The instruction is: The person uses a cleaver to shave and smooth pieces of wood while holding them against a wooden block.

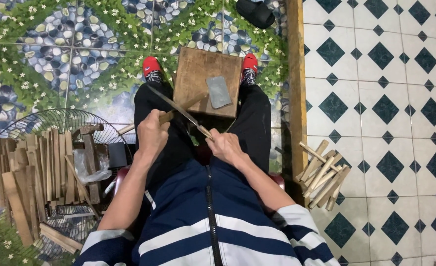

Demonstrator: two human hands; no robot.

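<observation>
Over the lap, both hands work a long thin metal blade (176,106) against a short wooden stick (182,109).

Left hand (151,135) is closed around the stick's near end, right hand (225,146) is gripping the blade's wooden handle, and the blade crosses the stick just in front of the knees. Square wooden block (198,74) with a grey sharpening stone (218,91) sits between the red shoes. Wood slats (35,172) lie on a wire fan grille on the left, and cut sticks (324,175) are piled on the tile at right.

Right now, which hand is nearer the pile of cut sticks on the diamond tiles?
Right. The right hand is closer to the cut sticks at its right; the left hand sits farther away, across the lap.
</observation>
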